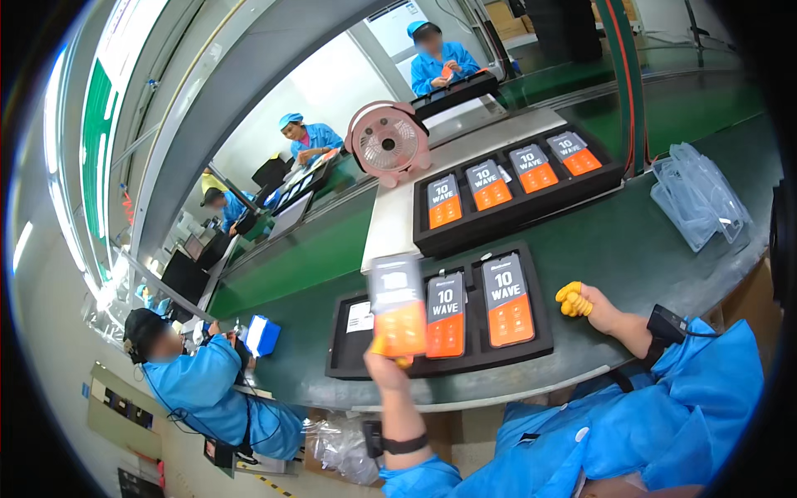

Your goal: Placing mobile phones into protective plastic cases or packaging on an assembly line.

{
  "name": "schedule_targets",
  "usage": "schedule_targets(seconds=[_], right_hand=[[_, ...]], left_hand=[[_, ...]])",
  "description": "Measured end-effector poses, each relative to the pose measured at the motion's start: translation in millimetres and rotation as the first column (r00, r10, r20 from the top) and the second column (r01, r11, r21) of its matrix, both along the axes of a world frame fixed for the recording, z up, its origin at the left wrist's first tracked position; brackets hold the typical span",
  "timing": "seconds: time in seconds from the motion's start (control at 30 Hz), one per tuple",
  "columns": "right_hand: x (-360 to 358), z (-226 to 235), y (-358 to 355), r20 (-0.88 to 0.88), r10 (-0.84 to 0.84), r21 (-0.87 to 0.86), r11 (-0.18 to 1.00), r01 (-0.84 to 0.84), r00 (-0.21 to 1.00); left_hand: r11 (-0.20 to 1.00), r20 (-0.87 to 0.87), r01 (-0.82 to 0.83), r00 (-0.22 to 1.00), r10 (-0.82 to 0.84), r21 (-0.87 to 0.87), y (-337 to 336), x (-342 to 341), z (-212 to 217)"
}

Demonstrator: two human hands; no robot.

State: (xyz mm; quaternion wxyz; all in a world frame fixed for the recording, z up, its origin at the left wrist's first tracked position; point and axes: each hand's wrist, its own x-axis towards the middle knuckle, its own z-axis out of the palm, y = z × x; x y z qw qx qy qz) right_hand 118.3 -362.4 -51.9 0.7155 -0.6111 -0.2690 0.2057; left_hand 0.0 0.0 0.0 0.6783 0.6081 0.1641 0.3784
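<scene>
**Package held over the near tray by my left hand**

From my head camera, my left hand (387,367) has its fingers closed on the lower end of a grey-and-orange package (398,309), which is blurred. It hangs over the left part of the near black tray (542,334), partly hiding the compartment there, where a white label (359,317) shows. I seem to grip it low so that its printed front stays uncovered. My right hand (588,300) is apart from the tray, over the tabletop (290,336) to its right, its fingers curled in with nothing visible in them (the yellow covers are probably for grip or cleanliness).

A middle package (446,317) and a right-hand package (508,300) lie face up in their own compartments, which likely stop them from sliding together. Beyond, the far black tray (515,222) bears four more in a row.

The tabletop is smooth and dark green, curved by the lens. A pink fan (388,143) stands past the trays, and clear plastic shells (699,197) are piled at the right. To my left a co-worker (199,373) in blue sits by a blue box (262,335); others work farther back.
</scene>
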Motion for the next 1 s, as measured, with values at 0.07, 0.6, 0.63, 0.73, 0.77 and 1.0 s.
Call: schedule_targets(seconds=[0.07,0.6,0.63,0.73,0.77,1.0], right_hand=[[-1,1,7,0.003,-0.053,0.013,0.999,0.053,0.999],[7,-4,19,0.014,-0.08,-0.068,0.994,0.081,0.997],[7,-4,21,0.024,-0.103,-0.035,0.994,0.104,0.994],[0,9,25,0.218,-0.245,-0.121,0.954,0.275,0.945],[-3,12,25,0.411,-0.318,-0.211,0.878,0.429,0.854],[-27,8,25,0.782,0.088,-0.489,0.701,0.519,0.617]], left_hand=[[0.996,-0.121,-0.084,0.989,0.082,-0.007,23,-7,14],[0.129,-0.036,-0.234,0.365,0.93,0.964,105,-29,-35],[0.128,-0.034,-0.234,0.371,0.928,0.964,102,-30,-35],[0.165,-0.115,-0.206,0.235,0.965,0.964,92,-39,-32],[0.161,-0.11,-0.202,0.24,0.964,0.966,97,-39,-38],[0.994,-0.393,-0.049,0.92,0.006,-0.098,95,-92,-15]])
